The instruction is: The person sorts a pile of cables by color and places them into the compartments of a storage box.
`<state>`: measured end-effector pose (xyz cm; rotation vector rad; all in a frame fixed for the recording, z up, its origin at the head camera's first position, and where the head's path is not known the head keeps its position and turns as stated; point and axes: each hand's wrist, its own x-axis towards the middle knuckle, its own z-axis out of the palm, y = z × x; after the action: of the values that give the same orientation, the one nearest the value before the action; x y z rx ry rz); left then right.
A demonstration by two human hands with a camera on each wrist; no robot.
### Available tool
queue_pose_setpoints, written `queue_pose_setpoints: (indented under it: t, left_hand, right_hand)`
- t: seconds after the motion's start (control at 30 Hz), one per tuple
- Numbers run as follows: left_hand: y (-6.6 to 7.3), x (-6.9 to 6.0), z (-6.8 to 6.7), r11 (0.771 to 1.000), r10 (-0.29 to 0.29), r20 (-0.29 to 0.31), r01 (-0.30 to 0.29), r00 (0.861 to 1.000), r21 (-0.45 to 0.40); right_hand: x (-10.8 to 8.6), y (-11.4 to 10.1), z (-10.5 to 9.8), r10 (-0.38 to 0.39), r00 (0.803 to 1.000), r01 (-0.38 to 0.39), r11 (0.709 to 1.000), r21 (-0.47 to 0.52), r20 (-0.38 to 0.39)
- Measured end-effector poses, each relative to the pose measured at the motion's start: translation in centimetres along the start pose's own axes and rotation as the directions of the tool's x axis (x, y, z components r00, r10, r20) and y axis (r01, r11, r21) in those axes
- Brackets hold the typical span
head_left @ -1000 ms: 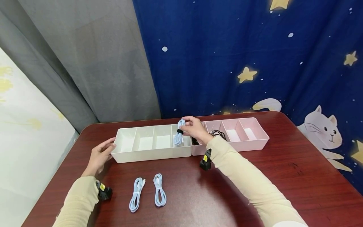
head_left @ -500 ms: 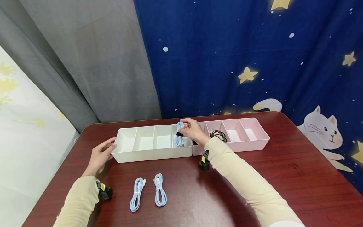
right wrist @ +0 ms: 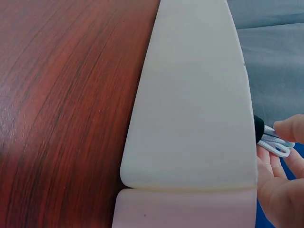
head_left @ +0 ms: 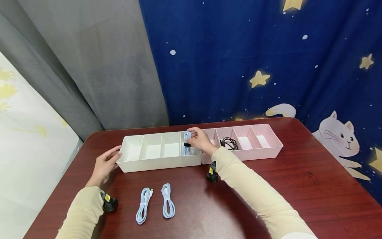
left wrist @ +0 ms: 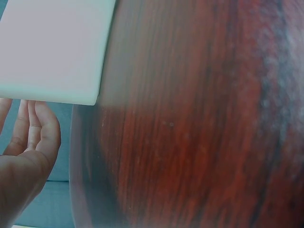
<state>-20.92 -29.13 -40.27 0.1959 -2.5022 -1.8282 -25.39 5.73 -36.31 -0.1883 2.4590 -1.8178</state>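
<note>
My right hand (head_left: 200, 140) pinches a coiled light-blue cable (head_left: 186, 150) with a black strap, held upright inside the rightmost compartment of the white divided box (head_left: 158, 163). In the right wrist view the cable's loops (right wrist: 280, 151) show between the thumb and fingers of that hand (right wrist: 282, 192), beyond the white wall (right wrist: 190, 104). My left hand (head_left: 103, 166) touches the white box's left end, fingers fairly straight. The left wrist view shows its fingertips (left wrist: 35, 126) against the box's end (left wrist: 52, 52).
A pink divided box (head_left: 262, 153) adjoins the white box's right end, with a black coiled cable (head_left: 229, 143) in one compartment. Two light-blue coiled cables (head_left: 143, 205), (head_left: 168, 204) lie on the dark red table (head_left: 226, 212) in front. Curtains hang behind.
My right hand has moved slightly left and down with the cable, which now sits lower and nearer the compartment's left divider. My left hand has stayed at the box's end.
</note>
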Motion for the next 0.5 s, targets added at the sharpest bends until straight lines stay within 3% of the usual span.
queue_pose_setpoints:
  t: [0.5]
  left_hand:
    - [-0.02,0.03,0.05,1.0,0.012,-0.004,-0.012,1.0,0.027]
  right_hand:
    - [-0.02,0.04,0.76,-0.007,1.0,0.007,0.998,-0.062,-0.004]
